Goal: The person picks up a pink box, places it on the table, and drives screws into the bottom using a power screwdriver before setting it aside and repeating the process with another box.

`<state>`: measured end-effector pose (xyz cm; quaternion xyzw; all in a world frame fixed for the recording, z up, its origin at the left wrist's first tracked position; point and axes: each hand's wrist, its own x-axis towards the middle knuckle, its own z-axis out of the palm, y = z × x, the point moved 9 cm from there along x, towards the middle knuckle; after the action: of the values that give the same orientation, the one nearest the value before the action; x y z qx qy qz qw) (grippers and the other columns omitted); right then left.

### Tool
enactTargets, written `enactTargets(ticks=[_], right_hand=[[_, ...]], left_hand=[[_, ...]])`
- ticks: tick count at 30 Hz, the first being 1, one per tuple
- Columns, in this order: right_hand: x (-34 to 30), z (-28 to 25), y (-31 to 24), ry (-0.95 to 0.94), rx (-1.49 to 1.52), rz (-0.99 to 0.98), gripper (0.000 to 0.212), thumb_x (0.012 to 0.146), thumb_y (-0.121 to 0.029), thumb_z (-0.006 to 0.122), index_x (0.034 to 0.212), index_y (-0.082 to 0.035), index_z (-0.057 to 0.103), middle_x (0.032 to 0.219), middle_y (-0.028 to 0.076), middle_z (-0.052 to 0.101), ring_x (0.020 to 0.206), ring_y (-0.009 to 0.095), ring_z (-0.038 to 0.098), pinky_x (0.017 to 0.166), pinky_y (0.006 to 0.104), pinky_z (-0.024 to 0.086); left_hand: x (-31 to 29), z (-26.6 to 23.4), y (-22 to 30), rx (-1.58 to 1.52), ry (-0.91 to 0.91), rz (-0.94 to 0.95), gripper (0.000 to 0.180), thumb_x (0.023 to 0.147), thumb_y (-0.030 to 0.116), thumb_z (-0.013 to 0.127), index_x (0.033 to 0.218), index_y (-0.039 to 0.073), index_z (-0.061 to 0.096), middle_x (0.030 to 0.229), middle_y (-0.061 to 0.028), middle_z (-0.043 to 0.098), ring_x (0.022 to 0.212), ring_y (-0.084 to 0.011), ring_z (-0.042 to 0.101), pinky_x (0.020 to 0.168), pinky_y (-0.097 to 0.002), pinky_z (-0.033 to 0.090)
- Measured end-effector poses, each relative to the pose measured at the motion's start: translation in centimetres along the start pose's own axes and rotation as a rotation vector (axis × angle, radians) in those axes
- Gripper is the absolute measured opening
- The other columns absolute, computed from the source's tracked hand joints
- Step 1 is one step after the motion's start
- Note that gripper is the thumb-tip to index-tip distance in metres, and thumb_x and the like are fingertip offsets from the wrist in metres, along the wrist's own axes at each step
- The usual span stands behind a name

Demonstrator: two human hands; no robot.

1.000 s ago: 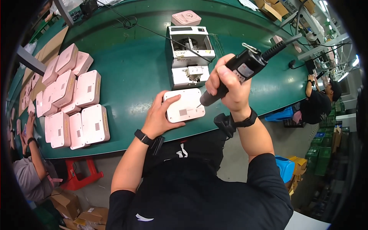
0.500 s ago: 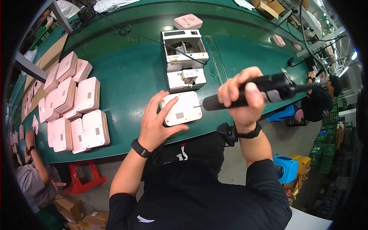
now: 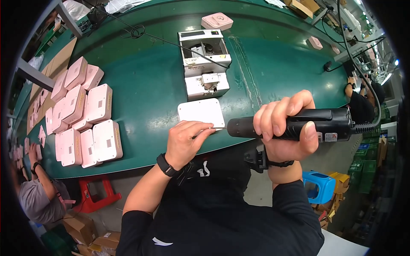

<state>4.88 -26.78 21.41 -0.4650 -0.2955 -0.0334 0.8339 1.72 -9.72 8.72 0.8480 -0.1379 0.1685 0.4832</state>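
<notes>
My right hand (image 3: pixel 287 128) is wrapped round a black corded electric screwdriver (image 3: pixel 242 127), held level above the bench's near edge. Its thin bit (image 3: pixel 221 127) points left. At the bit's tip, the thumb and forefinger of my left hand (image 3: pixel 188 140) are pinched together; whatever is between them is too small to make out. Behind these fingers a pale plastic housing (image 3: pixel 202 109) with rounded corners lies flat on the bench, its near part hidden by my left hand. Just beyond it stands a grey-white metal machine (image 3: pixel 207 87) with an open top, likely a screw feeder.
Several similar pale housings (image 3: pixel 100 104) are piled on the green bench (image 3: pixel 145 111) at the left. Another pale part (image 3: pixel 217 20) lies behind the machine. A black cable (image 3: pixel 171 45) crosses over the machine. Co-workers sit at far left and right. A red stool (image 3: pixel 100 194) and blue stool (image 3: pixel 319 187) stand below.
My left hand has lifted off the housing and moved right, its fingers closing at the bit's tip. The screwdriver has swung level and shifted slightly right and nearer to me.
</notes>
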Motion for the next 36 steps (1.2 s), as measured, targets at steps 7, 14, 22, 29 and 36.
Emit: enactTargets(ticks=[7, 14, 22, 29, 36], right_hand=[[-0.1, 0.1, 0.2, -0.016, -0.007, 0.011, 0.037, 0.089, -0.043, 0.058, 0.097, -0.009, 0.045, 0.063, 0.002, 0.050, 0.047, 0.015, 0.049, 0.049, 0.0329, 0.044], [-0.1, 0.4, 1.0, -0.004, -0.020, 0.061, 0.037, 0.089, -0.042, 0.059, 0.097, -0.009, 0.045, 0.064, 0.002, 0.050, 0.047, 0.015, 0.049, 0.050, 0.0332, 0.044], [0.1, 0.7, 0.9, -0.006, -0.041, 0.059, 0.037, 0.088, -0.042, 0.059, 0.096, -0.009, 0.044, 0.064, 0.003, 0.051, 0.047, 0.015, 0.049, 0.050, 0.0333, 0.044], [0.3, 1.3, 1.5, -0.045, -0.049, 0.103, 0.035, 0.089, -0.039, 0.059, 0.097, -0.009, 0.044, 0.063, 0.004, 0.050, 0.048, 0.016, 0.050, 0.051, 0.0333, 0.044], [1.0, 1.9, 4.3, -0.055, -0.063, 0.215, 0.026, 0.093, -0.029, 0.055, 0.100, -0.007, 0.044, 0.063, 0.005, 0.049, 0.049, 0.016, 0.048, 0.052, 0.0345, 0.044]], left_hand=[[-0.1, 0.1, 0.7, 0.046, -0.005, 0.063, 0.010, 0.078, 0.010, 0.079, 0.087, 0.008, 0.075, 0.084, -0.0062, 0.074, 0.076, -0.0226, 0.070, 0.071, -0.0319, 0.053], [-0.2, 0.1, 0.7, 0.042, -0.018, 0.087, 0.011, 0.078, 0.010, 0.078, 0.088, 0.008, 0.075, 0.085, -0.0065, 0.074, 0.075, -0.0229, 0.070, 0.071, -0.0322, 0.053], [-0.2, -0.3, 0.6, 0.047, -0.006, 0.093, 0.011, 0.078, 0.011, 0.078, 0.088, 0.007, 0.075, 0.085, -0.0066, 0.074, 0.074, -0.0237, 0.069, 0.071, -0.0325, 0.053], [-0.2, -0.4, 1.4, 0.082, 0.006, 0.170, 0.011, 0.078, 0.013, 0.079, 0.086, 0.008, 0.074, 0.080, -0.0051, 0.072, 0.073, -0.0220, 0.069, 0.070, -0.0326, 0.053], [-1.0, -0.4, 1.7, 0.157, -0.023, 0.197, 0.013, 0.077, 0.013, 0.079, 0.087, 0.008, 0.073, 0.075, -0.0029, 0.070, 0.072, -0.0200, 0.069, 0.070, -0.0318, 0.051]])
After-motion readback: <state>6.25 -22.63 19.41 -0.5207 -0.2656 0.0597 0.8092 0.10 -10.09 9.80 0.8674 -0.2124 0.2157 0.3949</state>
